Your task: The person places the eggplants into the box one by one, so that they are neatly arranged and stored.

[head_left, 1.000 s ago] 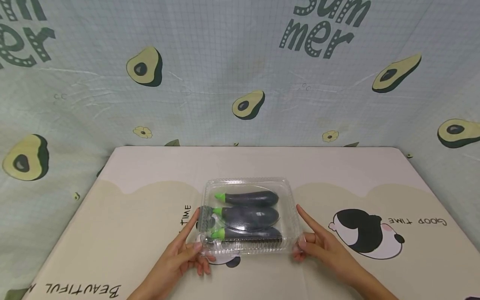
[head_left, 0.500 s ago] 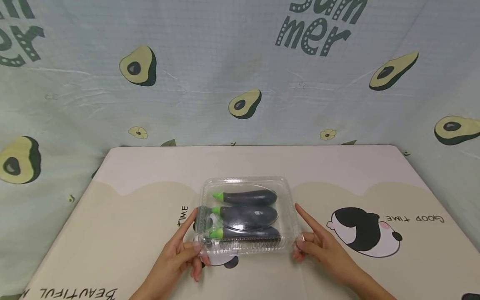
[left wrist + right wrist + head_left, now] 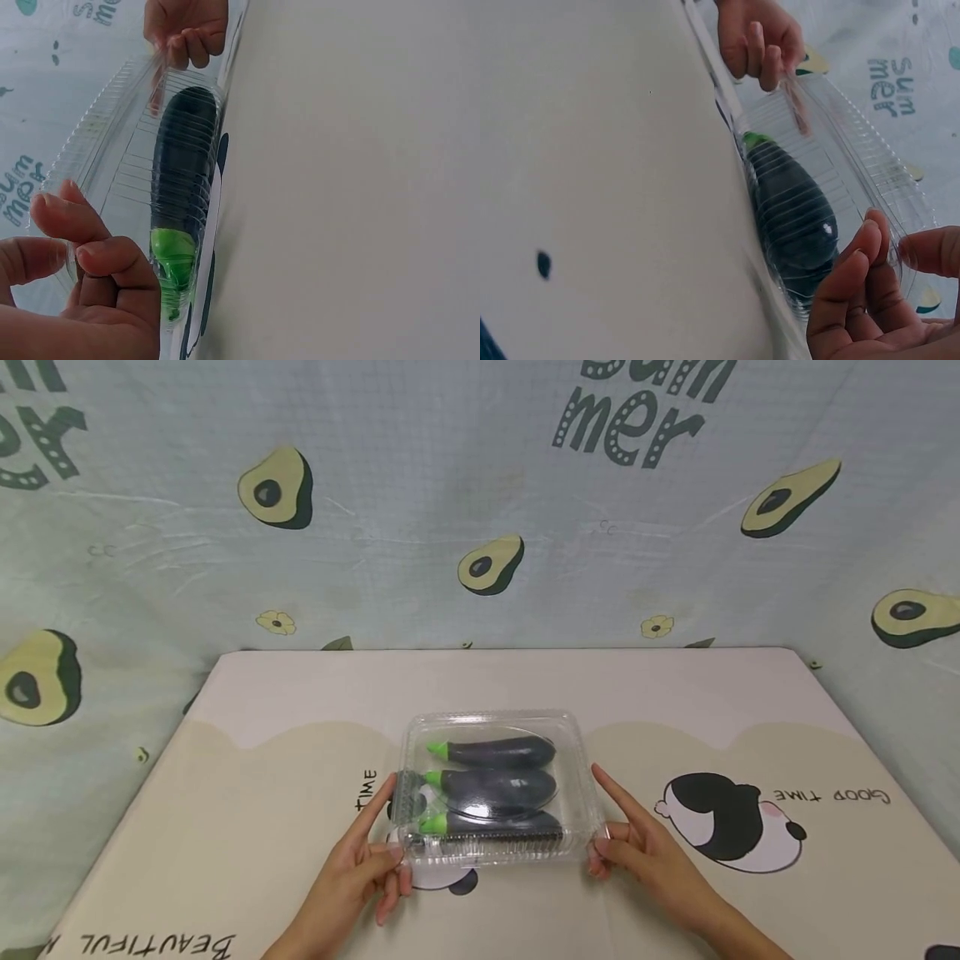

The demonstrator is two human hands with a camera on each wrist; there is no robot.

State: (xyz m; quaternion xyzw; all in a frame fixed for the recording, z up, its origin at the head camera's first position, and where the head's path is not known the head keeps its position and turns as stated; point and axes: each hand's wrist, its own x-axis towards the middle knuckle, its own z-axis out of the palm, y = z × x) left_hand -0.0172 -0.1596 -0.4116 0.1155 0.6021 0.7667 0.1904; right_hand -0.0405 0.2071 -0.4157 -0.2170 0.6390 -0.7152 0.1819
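A clear plastic clamshell box (image 3: 576, 777) lies on the table with its lid over three dark purple eggplants: a far one (image 3: 502, 752), a middle one (image 3: 495, 788) and a near one (image 3: 510, 823). Their green stem ends point left. My left hand (image 3: 356, 868) pinches the rim at the near left corner between thumb and fingers, its index finger stretched along the side. At the near right corner, my right hand (image 3: 652, 856) pinches the rim likewise, as the right wrist view confirms. Whether the lid is fully latched, I cannot tell.
A pale tablecloth (image 3: 247, 827) printed with a cartoon dog (image 3: 731, 822) and lettering covers the table. Behind it hangs a light curtain (image 3: 405, 485) with avocado prints. The table's far edge runs just beyond the box.
The view has shifted slightly. My left hand's lower fingers have drawn left from under the box's near edge. Both hands keep their hold on the rim, and the box stays in place.
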